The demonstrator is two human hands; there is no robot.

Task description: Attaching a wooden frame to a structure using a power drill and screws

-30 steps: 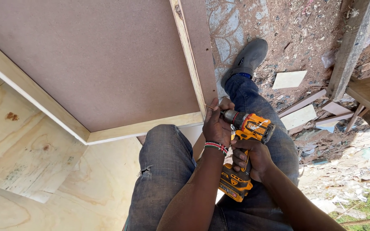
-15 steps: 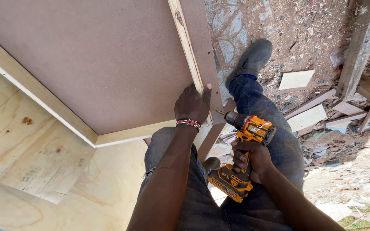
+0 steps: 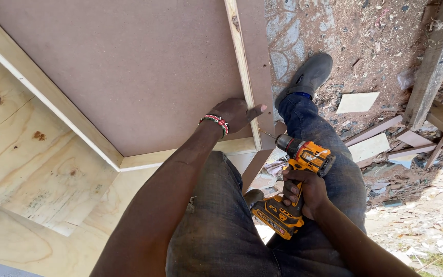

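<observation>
Pressing flat on the brown board [image 3: 129,66], the left hand [image 3: 237,114] rests with its fingers spread open, thumb tip touching the pale wooden strip [image 3: 242,72] that runs along the board's edge. At about four o'clock from that hand, the right hand [image 3: 303,192] has its fingers closed around the handle of a yellow and black drill [image 3: 290,184], whose thin bit points toward ten o'clock at the strip's lower end, near the corner of the frame. By the look of it, the step in hand is lining the bit up on the strip; driving it would call for a steady push with the board kept pinned. Smooth, matte hardboard sits in a square-cut softwood frame; knotty plywood [image 3: 32,154] lies at eight o'clock, and gritty, scrap-littered ground [image 3: 385,46] at two.
</observation>
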